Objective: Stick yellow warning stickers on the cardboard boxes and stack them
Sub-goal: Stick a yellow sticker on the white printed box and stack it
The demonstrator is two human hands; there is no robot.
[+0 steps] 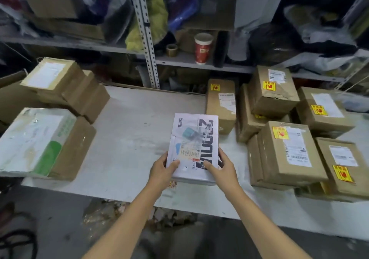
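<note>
Both hands are gripping the near end of the white parcel [194, 149] — the left hand [162, 169] clamping its left edge, the right hand [221, 167] its right edge, thumbs lying on top. The parcel is sitting mid-bench [129, 139], long axis running straight away from the person; whether it is resting or lifted I cannot tell. No yellow sticker is showing on its top face. The stickered boxes [289, 153] are standing stacked to the right, nearer the right hand; plain boxes [60, 83] are lying on the left. A yellow-red scrap [172, 184] is peeking from under the parcel's near left corner — too hidden to identify.
</note>
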